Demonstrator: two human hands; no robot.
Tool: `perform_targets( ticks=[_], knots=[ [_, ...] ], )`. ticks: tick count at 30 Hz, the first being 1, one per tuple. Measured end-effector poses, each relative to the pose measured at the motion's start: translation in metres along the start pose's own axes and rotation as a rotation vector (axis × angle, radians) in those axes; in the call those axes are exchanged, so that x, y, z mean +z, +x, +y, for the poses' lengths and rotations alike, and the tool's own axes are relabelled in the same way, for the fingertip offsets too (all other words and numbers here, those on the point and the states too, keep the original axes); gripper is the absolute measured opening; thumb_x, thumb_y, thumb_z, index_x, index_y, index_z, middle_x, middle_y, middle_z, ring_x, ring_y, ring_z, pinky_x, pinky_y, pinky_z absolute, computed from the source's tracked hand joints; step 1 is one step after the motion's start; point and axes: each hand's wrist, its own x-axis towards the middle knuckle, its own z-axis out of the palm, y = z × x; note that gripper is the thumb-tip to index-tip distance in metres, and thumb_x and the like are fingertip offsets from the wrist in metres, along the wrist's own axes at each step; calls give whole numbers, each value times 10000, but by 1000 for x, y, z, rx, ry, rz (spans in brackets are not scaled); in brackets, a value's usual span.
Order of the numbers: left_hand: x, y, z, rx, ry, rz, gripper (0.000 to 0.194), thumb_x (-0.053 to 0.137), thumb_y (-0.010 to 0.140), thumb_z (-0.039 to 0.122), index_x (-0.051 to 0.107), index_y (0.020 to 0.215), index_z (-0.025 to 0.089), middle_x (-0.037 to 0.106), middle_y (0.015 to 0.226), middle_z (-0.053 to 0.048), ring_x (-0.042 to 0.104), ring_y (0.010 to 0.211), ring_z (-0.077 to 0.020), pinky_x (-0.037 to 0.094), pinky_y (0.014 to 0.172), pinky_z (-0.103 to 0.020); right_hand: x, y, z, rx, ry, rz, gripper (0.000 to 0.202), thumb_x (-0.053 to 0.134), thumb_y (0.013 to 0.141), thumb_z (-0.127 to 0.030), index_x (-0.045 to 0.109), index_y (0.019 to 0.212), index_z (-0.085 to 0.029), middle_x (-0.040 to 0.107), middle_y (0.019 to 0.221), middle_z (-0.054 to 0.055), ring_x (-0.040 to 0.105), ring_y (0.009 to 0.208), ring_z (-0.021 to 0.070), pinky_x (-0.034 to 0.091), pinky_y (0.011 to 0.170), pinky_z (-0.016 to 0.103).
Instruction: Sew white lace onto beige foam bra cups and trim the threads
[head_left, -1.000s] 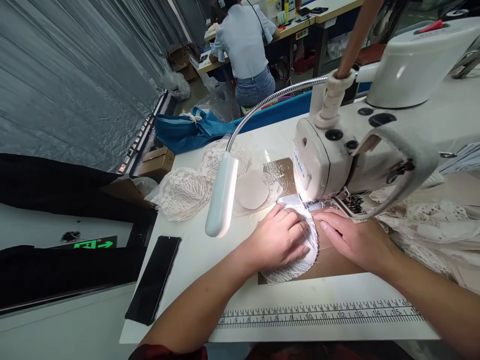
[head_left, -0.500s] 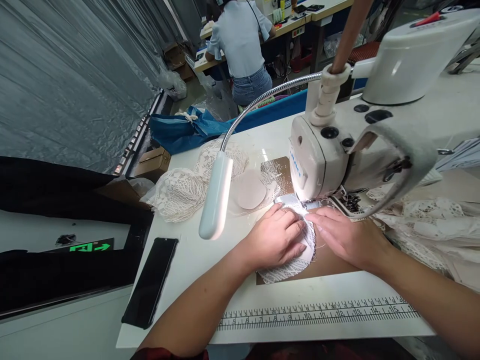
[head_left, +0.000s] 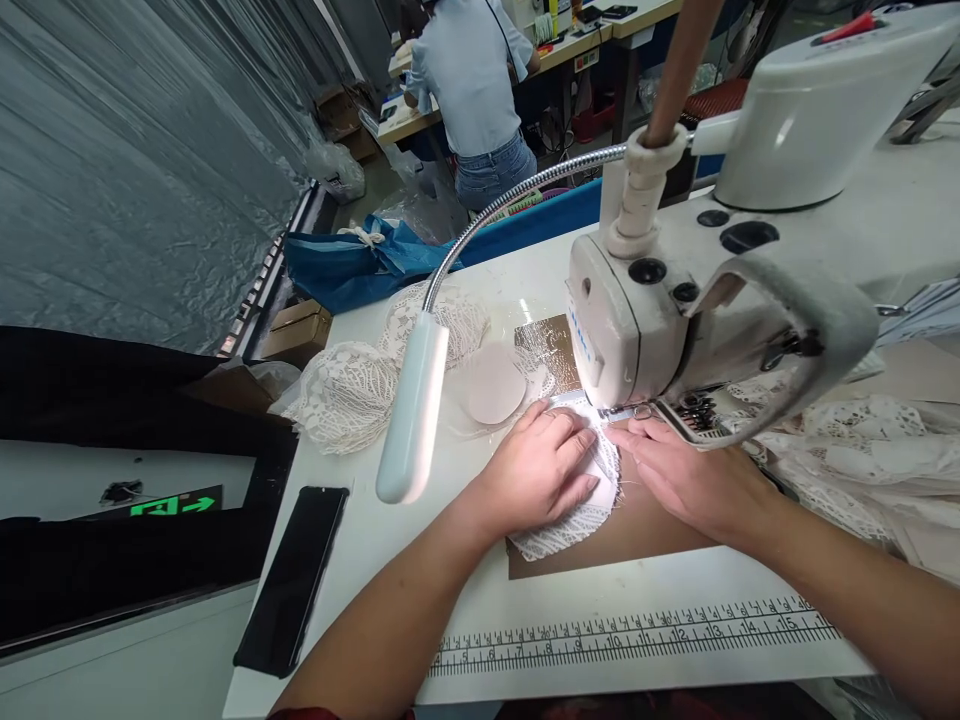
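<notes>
A white lace piece (head_left: pixel 564 534), rounded at its lower edge, lies partly under the needle area of a white sewing machine (head_left: pixel 611 315). My left hand (head_left: pixel 541 470) rests flat over it, fingers slightly bent and pressing it down. To the right, my right hand (head_left: pixel 679 480) has its fingers stretched out, their tips touching the lace piece's right edge close to the presser foot. The foot and needle are mostly hidden by the machine head and bright light. Beneath both hands is a brown plate (head_left: pixel 645 535) on the white table.
Lace cups (head_left: pixel 341 395) and a pale round pad (head_left: pixel 495 385) lie to the left, behind a bendable lamp (head_left: pixel 412 415). A black phone (head_left: pixel 292 580) is at the table's left. A ruler strip (head_left: pixel 637 635) runs along the front. Lace fabric (head_left: pixel 862 430) heaps at right. A person (head_left: pixel 472 90) sits beyond.
The whole view has shifted slightly, so the machine and table appear a little further left. The lace piece has moved slightly up toward the needle area, and both hands stay on it.
</notes>
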Motion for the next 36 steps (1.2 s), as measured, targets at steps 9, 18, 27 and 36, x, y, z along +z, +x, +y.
perform_targets(
  ticks=[9, 18, 27, 36],
  knots=[
    [-1, 4, 6, 53, 17, 32, 370, 438, 960, 308, 599, 1235, 119, 620, 1211, -159, 541, 1135, -291, 384, 1048, -523, -13, 12, -4, -4, -22, 170, 352, 429, 850, -140, 739, 1007, -199, 719, 1035, 122, 622, 1032, 286, 485, 900, 442],
    [10, 1, 5, 74, -29, 87, 395, 433, 961, 303, 592, 1259, 98, 605, 1303, -172, 550, 1170, -307, 485, 975, -483, -12, 8, -6, -17, 83, 21, 409, 390, 907, -170, 685, 1180, -248, 702, 1127, 96, 643, 1014, 235, 518, 883, 390],
    [10, 4, 2, 38, 7, 81, 409, 431, 972, 278, 579, 1277, 49, 613, 1312, -185, 578, 1126, -297, 514, 942, -457, -7, 11, -7, -44, -69, 76, 394, 379, 926, -174, 715, 1128, -213, 724, 986, 109, 652, 957, 245, 510, 871, 384],
    [15, 4, -2, 63, 53, 130, 372, 435, 976, 210, 566, 1293, 65, 614, 1325, -156, 559, 1138, -277, 508, 913, -428, 0, 6, -4, -71, -20, 109, 421, 390, 917, -127, 669, 1222, -210, 701, 1058, 124, 626, 995, 247, 478, 924, 403]
  ],
)
